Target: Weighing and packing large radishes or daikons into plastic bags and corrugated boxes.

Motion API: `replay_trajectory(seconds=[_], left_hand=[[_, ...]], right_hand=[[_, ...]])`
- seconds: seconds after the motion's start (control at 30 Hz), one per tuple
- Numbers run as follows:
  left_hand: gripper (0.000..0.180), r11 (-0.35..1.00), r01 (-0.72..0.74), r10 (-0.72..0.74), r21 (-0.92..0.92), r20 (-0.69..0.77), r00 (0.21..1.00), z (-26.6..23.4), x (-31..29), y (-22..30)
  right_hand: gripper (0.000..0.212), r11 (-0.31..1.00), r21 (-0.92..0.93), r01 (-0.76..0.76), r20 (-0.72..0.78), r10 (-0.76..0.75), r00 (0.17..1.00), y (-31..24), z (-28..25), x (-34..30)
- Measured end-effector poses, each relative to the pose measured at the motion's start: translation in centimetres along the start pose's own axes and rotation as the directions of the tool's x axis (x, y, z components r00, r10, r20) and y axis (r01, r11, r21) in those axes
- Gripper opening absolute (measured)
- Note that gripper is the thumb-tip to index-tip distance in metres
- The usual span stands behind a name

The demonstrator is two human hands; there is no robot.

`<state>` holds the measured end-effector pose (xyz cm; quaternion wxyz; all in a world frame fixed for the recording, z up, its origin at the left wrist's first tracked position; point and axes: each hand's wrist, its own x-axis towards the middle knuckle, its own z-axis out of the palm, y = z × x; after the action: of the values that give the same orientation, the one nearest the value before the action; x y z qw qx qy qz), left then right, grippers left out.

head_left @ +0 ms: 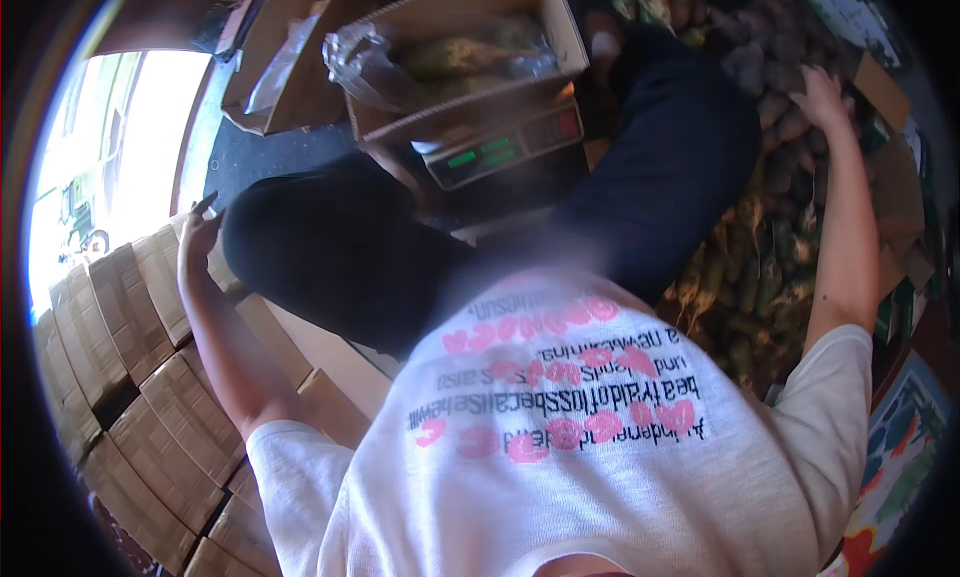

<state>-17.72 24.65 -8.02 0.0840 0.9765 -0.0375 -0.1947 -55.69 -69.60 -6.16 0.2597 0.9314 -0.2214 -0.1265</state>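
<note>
My right hand [824, 101] reaches out to the far right, fingers apart, over a heap of reddish-brown tubers [775, 77] that look like sweet potatoes. Whether it touches one is unclear. Beside my left knee is my left hand [199, 239], fingers bent, with a thin dark shape at their tips that I cannot make out. Between my legs, an open cardboard box [450, 119] rests on a digital scale [500, 152] with a lit display. Inside lies a clear plastic bag [365, 62] around long green and yellowish produce [455, 59].
Stacked brown cartons [155, 377] rise at the left. Another open box [285, 62] stands beyond my left knee. Green, husk-like produce with pale tufts [745, 267] is piled right of my right leg. Cardboard flaps [893, 192] stick up by my right forearm.
</note>
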Motion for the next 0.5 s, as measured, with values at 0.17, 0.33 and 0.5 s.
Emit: replay_trajectory(seconds=[0.17, 0.33, 0.5], left_hand=[[0.030, 0.983, -0.077, 0.011, -0.169, -0.364, 0.931, -6.7, -2.5, 10.6], [0.038, 0.676, -0.723, 0.519, -0.143, -0.604, 0.605, -1.4, -8.5, 32.5], [0.030, 0.582, -0.772, 0.795, -0.254, -0.020, 0.606, 5.6, -6.3, 39.6]], right_hand=[[0.026, 0.326, 0.914, 0.243, -0.243, -0.042, 0.969, -7.1, -15.9, 2.2], [0.028, 0.229, 0.710, 0.666, -0.318, -0.739, 0.593, -24.3, -22.2, 5.2], [0.028, 0.492, 0.346, 0.799, 0.174, -0.870, 0.461, -35.2, -20.2, 9.6]])
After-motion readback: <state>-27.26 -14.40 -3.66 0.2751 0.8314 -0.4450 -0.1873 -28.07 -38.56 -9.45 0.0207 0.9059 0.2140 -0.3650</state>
